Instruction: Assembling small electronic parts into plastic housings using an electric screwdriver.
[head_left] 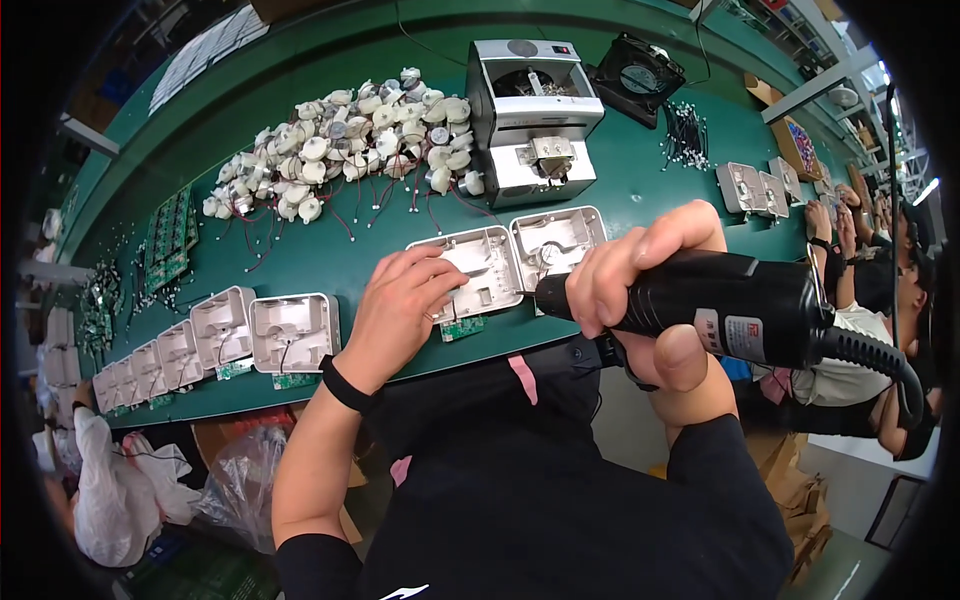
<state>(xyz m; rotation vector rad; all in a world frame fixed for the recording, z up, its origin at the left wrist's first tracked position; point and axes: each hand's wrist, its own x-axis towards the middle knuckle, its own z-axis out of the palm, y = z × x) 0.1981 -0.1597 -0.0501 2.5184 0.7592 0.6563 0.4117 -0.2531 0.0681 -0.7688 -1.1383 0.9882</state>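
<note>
My right hand (625, 275) is wrapped round a black corded electric screwdriver (760, 305), held nearly level. Its tip points left, at the right edge of an open white plastic housing (490, 285); whether it touches a screw is too small to tell. My left hand (390, 310) grips this housing's left side, fingers bent over the wall and into it. Below its near edge pokes out a green circuit board (463, 328). Right beside it stands a second white housing (560, 222) with a small round part inside, partly hidden behind the screwdriver and my right hand.
Behind the housings stand a screw feeder (535, 125) and a black fan (640, 78). A heap of white motors (340, 145) with wires lies at the back left. More housings (295, 335) line the bench's front edge. Co-workers' hands (835, 215) are at the far right.
</note>
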